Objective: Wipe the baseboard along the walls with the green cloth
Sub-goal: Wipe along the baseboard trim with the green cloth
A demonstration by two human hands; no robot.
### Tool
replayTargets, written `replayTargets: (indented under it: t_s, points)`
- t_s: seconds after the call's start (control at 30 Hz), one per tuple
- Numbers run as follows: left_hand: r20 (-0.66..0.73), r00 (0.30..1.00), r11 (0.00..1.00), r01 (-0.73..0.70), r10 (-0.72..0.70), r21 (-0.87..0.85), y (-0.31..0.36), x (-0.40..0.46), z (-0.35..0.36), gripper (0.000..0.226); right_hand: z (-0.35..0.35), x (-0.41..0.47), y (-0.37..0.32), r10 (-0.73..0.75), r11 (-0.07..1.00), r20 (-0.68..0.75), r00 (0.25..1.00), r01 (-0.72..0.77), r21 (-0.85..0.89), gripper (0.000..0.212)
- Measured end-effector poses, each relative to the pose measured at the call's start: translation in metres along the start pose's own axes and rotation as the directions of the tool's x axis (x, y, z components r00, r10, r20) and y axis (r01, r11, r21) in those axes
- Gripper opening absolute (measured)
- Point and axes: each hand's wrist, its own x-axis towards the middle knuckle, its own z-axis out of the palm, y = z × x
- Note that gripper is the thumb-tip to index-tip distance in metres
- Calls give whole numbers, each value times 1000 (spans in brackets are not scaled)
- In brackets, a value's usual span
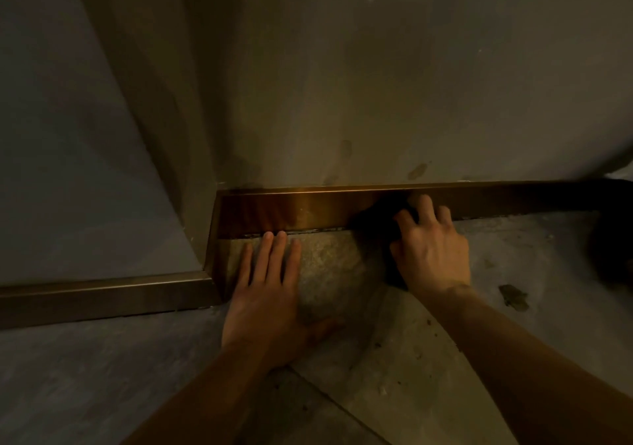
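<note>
Floor (428,352) speckled, stained | baseboard (308,210) glossy brown | wall (376,85) scuffed

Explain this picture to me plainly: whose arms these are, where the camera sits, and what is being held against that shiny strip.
There is no machine here. One camera is worn on a person's head and looks down at their own bare arms. The left hand lies flat and open on the floor, fingertips near the wall. The right hand presses a dark cloth against the baseboard, the glossy brown strip at the foot of the wall. In this dim light the cloth looks almost black, so its colour cannot be told. The baseboard turns a corner on the left.
</note>
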Motion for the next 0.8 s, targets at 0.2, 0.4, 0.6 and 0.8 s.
replayTargets:
  t_s: [0.2,0.4,0.6,0.8]
  points:
    - [6,1000,1000,6,-6,-4,0,0,0,132,-5,-9,4,30,997,-10,1000,-29,78,41]
    - [0,1000,1000,16,-16,-12,2,-1,-3,133,-9,-22,-18,-58,983,-49,997,66,174,47]
    - [10,1000,1000,14,-14,1,1,-1,-2,133,-14,-25,-28,-62,978,-58,996,72,194,46]
    - [63,998,1000,7,-5,-21,-2,2,-3,135,-28,-39,-21,-67,984,-40,997,72,161,47]
